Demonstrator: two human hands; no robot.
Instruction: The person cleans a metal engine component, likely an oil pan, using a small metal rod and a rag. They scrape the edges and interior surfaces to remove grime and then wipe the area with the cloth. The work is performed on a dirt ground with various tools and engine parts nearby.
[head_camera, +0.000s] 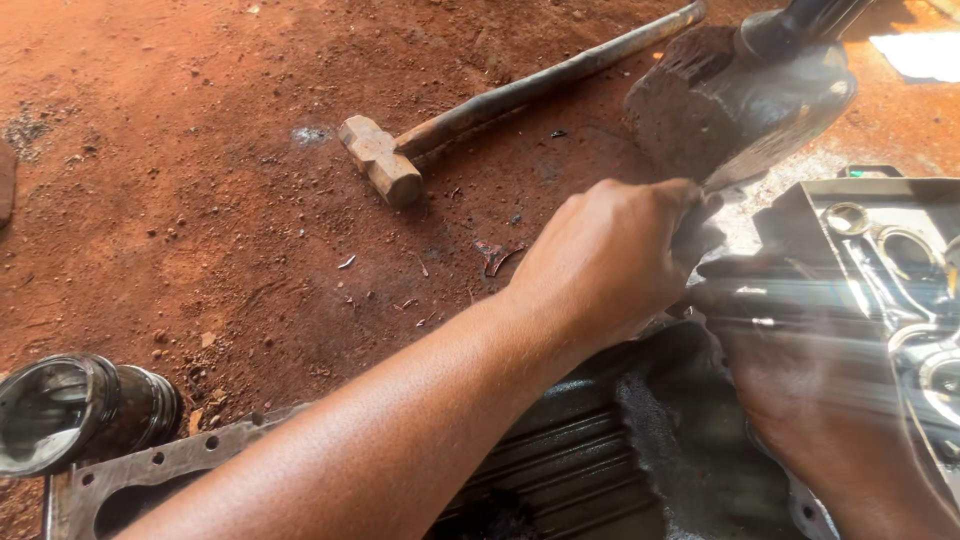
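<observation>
From the head view, the person's left hand reaches across from the lower left, its forearm filling the foreground. Its fingers are curled shut, and the fingertips press against the lower edge of a heavy, dark, dirt-caked metal casting that sits tilted at the upper right. Whether they pinch a small tool there, I cannot tell; the spot is blurred.

The right hand lies low at the right, smeared by motion. It rests against a shiny grey metal engine housing with round openings, just beside the left hand. Its fingers look bent, but I cannot tell what they grip.

Below both hands sits a black ribbed metal cover, and a flat grey gasket plate with bolt holes pokes out at the lower left edge. Near it lies a dark cylindrical metal sleeve on its side.

Well apart, on the red dirt ground, lies a rusty sledgehammer with a long metal handle.
</observation>
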